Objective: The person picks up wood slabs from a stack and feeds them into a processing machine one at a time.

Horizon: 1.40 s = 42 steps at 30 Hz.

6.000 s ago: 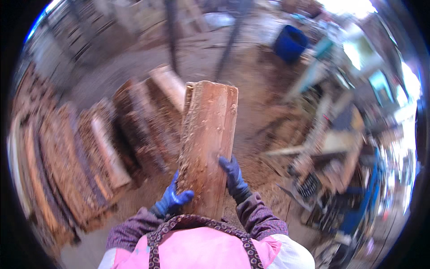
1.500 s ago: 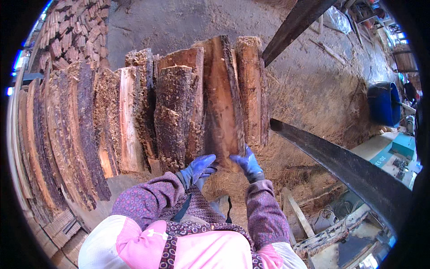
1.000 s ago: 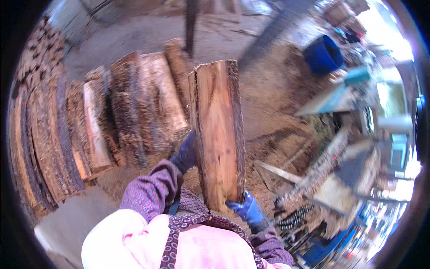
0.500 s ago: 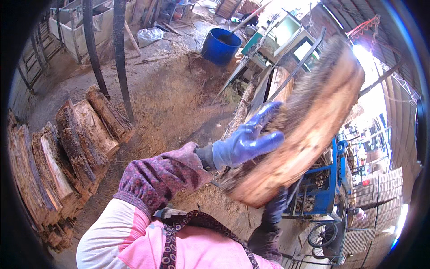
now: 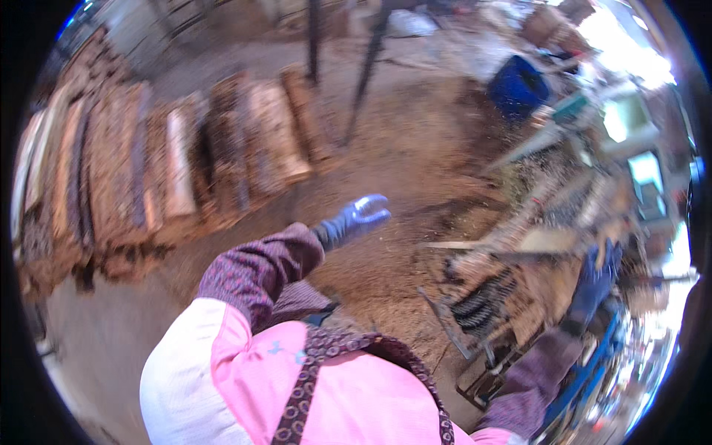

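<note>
left hand (image 5: 354,220): 1 blue glove, fingers spread, holding nothing, over sawdust floor (image 5: 386,185) | right hand (image 5: 595,278): gloved, grip blurred, cannot tell, at machine (image 5: 519,274) | slabs (image 5: 178,163): about 8 in a row, far left | 1 blue barrel (image 5: 517,87) at back

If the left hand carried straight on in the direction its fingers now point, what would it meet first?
The left hand, gloved in blue and empty, points up and to the right over sawdust-strewn ground. Nothing seems to stand close ahead; the blue barrel lies roughly in that line, though depth is unclear.
</note>
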Each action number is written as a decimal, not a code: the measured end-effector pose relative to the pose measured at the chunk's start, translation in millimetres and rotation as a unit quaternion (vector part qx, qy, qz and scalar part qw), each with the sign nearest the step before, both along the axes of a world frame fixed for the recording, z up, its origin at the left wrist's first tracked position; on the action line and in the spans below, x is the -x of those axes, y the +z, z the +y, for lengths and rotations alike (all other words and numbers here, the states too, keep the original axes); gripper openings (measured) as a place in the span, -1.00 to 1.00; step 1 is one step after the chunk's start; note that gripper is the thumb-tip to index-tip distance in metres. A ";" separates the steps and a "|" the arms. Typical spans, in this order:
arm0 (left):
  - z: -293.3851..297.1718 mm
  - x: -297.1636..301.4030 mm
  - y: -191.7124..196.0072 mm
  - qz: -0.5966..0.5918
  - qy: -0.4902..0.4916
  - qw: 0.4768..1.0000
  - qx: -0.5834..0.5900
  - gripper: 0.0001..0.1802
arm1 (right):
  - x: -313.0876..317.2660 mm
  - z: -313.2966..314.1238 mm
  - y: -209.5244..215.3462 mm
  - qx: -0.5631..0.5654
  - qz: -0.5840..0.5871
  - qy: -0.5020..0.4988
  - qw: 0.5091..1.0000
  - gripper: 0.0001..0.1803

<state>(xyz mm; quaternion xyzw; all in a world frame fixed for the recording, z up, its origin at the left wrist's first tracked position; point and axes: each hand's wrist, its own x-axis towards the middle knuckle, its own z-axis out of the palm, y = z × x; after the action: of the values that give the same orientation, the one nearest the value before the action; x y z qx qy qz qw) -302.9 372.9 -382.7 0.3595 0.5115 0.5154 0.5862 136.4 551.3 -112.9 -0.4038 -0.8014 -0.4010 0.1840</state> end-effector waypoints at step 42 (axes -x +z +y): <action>-511.7 96.6 -50.8 -0.205 0.540 0.708 0.407 -0.47 | 617.0 -243.7 -330.1 0.989 0.046 0.092 0.108 -0.66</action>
<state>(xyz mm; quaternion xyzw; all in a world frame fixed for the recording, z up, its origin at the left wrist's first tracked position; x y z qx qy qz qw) -399.5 -138.8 -433.5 -0.3660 0.6455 0.5468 0.3878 -480.5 307.6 -443.0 -0.1699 -0.5117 0.7847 -0.3058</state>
